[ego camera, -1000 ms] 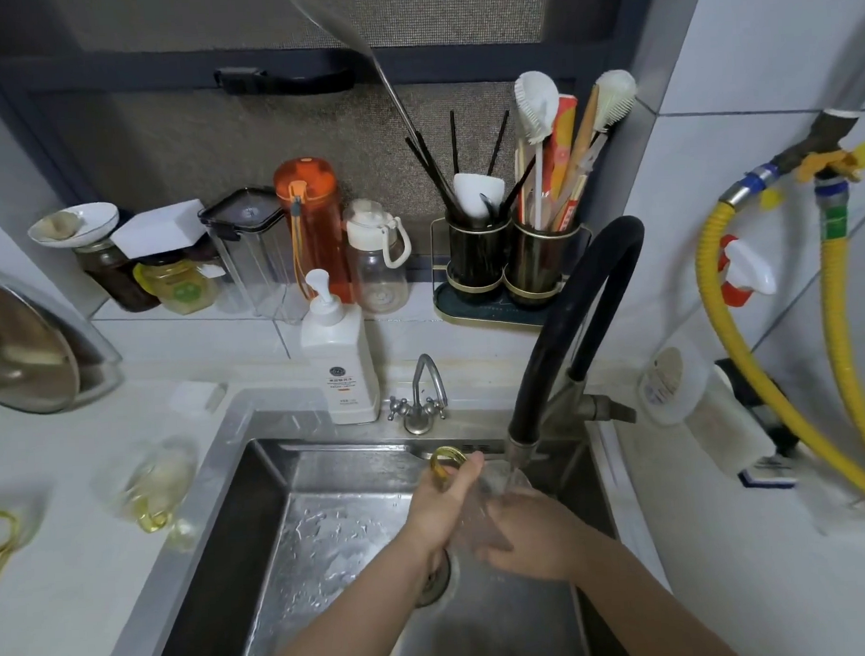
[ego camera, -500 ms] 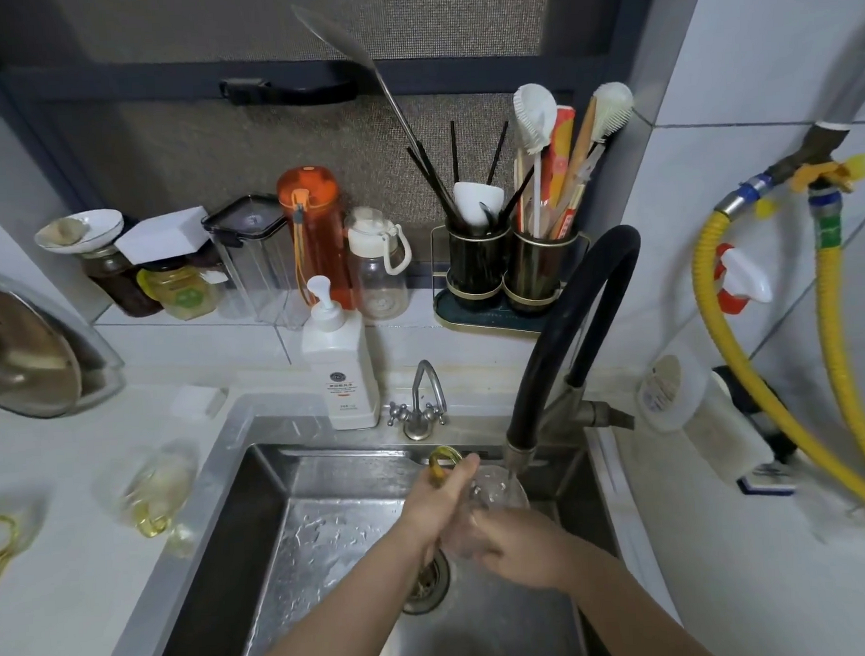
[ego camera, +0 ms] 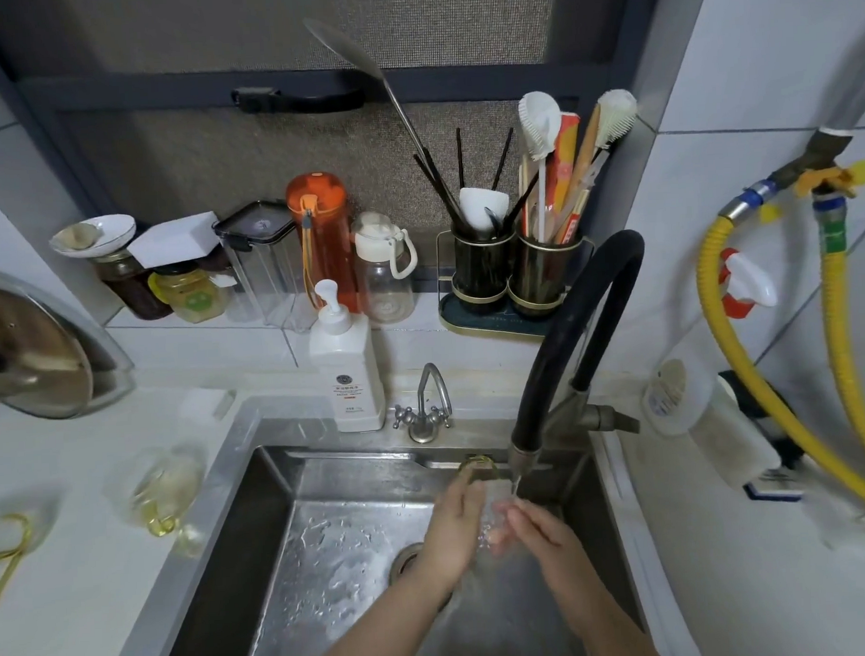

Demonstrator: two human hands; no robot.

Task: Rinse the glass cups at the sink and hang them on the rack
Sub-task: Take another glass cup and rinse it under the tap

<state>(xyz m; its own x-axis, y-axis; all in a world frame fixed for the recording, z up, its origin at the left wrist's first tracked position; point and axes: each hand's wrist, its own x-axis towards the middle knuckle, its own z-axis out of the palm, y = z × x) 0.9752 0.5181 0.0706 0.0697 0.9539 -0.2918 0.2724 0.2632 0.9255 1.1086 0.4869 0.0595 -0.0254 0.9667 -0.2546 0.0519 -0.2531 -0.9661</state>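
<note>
Lower centre of frame: left hand [ego camera: 454, 527] and right hand [ego camera: 538, 534] close together, both clasped around a clear glass cup with a gold handle [ego camera: 490, 513] under the black curved rubber faucet [ego camera: 565, 342]. Below lies the wet, dimpled stainless steel sink [ego camera: 331, 545]. Another clear gold-handled glass cup [ego camera: 167, 493] rests on the white counter [ego camera: 60, 592], left.

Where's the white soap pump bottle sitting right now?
In the head view, the white pump bottle stands upright on the back edge of the sink, left of the small metal tap and in front of the orange bottle.
</note>
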